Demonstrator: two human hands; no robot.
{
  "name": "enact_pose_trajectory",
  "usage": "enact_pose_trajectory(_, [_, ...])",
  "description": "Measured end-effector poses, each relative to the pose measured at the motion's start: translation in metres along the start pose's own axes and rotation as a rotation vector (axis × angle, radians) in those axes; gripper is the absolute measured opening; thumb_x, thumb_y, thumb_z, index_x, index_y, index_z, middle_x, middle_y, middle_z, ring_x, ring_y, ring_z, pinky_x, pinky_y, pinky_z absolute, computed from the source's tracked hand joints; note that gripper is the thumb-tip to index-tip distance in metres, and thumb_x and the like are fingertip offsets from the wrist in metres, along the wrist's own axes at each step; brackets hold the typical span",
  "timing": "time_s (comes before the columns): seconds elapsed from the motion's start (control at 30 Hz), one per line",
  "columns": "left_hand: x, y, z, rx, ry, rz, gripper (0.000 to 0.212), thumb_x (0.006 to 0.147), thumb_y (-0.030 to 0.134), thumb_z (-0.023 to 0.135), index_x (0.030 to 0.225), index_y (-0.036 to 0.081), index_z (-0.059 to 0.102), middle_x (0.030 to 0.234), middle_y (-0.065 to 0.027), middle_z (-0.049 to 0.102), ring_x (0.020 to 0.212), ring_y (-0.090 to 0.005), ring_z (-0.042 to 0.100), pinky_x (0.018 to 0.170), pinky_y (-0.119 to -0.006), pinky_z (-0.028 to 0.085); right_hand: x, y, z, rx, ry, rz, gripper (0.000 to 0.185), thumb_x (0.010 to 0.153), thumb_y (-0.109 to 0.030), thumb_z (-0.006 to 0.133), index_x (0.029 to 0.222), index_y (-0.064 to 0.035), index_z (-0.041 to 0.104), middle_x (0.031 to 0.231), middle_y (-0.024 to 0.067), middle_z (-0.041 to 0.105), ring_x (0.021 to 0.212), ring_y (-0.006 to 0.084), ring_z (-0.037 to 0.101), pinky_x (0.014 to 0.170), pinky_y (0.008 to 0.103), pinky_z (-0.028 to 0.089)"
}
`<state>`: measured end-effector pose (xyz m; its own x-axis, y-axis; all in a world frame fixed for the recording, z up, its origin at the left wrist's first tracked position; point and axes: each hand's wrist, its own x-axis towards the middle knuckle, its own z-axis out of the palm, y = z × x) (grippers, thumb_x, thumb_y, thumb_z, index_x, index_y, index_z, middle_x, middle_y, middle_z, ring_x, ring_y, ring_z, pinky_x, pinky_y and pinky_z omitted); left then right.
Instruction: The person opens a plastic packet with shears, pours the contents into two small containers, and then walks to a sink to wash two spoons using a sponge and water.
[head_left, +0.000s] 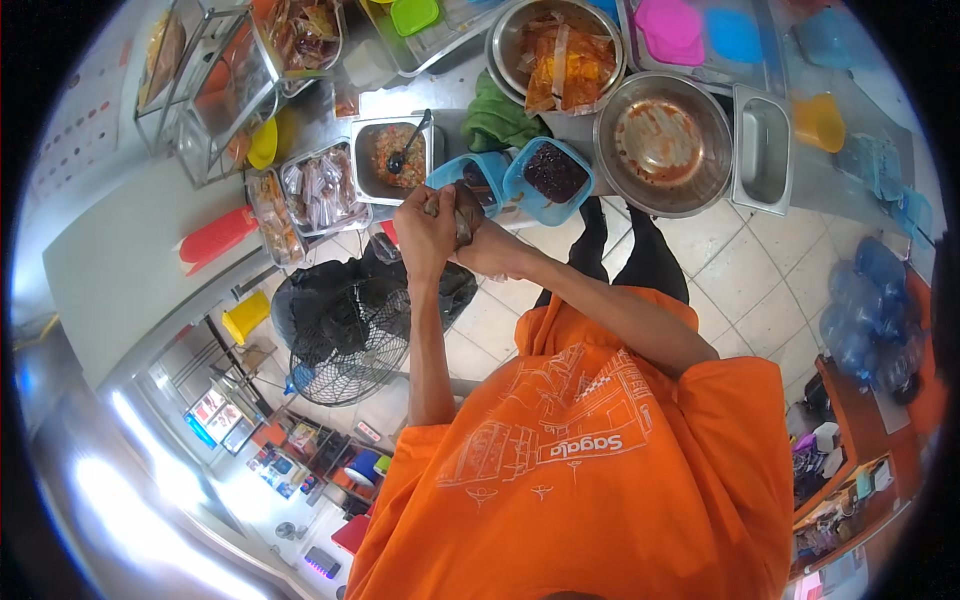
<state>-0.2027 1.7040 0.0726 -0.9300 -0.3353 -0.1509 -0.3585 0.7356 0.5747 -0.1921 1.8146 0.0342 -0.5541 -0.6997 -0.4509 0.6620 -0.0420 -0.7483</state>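
My left hand (426, 225) and my right hand (491, 246) meet over the near edge of the counter. Between them they grip a small plastic bag (469, 214) with dark brown contents; the fingers hide part of it. Just beyond the hands stands a blue plastic tub (491, 166) with something dark inside. To its right, a second blue tub (517, 196) holds a dark, glossy sauce (556, 172). On the left, a steel pan (361, 172) contains a chopped vegetable mix (409, 142), with a black ladle (411, 142) resting in it.
Trays of bagged food (322, 187) stand at left. A green cloth (501, 116), a bowl of orange-red bags (570, 71), a sauce-stained steel bowl (660, 142) and a narrow steel pan (763, 150) line the counter. Below is a floor fan (349, 341).
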Motion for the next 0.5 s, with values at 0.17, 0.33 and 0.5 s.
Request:
enact_pose_trajectory(0.17, [0.002, -0.005, 0.002, 0.038, -0.011, 0.010, 0.031, 0.082, 0.020, 0.066, 0.070, -0.007, 0.058, 0.057, -0.0199, 0.053, 0.049, -0.0265, 0.044, 0.051, -0.037, 0.039, 0.006, 0.006, 0.000, -0.298, 0.039, 0.046, 0.054, 0.078, -0.021, 0.059, 0.123, 0.0018, 0.040, 0.103, 0.0277, 0.060, 0.099, 0.0413, 0.058, 0.083, 0.0443, 0.047])
enact_pose_trajectory(0.33, [0.002, 0.000, 0.001, 0.063, 0.010, 0.040, 0.030, 0.082, 0.020, 0.066, 0.070, -0.007, 0.058, 0.058, -0.0209, 0.054, 0.049, -0.0285, 0.048, 0.051, -0.038, 0.040, 0.017, 0.024, 0.007, -0.413, 0.173, -0.073, 0.047, 0.077, -0.024, 0.059, 0.114, 0.0036, 0.048, 0.102, 0.0279, 0.060, 0.096, 0.0419, 0.058, 0.081, 0.0452, 0.047])
enact_pose_trajectory(0.5, [-0.002, 0.005, -0.004, 0.053, -0.038, 0.001, 0.030, 0.082, 0.021, 0.066, 0.070, -0.006, 0.059, 0.059, -0.0218, 0.056, 0.048, -0.0273, 0.051, 0.050, -0.038, 0.040, 0.016, 0.037, 0.011, -0.382, 0.187, -0.011, 0.046, 0.077, -0.031, 0.066, 0.105, 0.0029, 0.055, 0.089, 0.0209, 0.065, 0.088, 0.0367, 0.063, 0.076, 0.0434, 0.050])
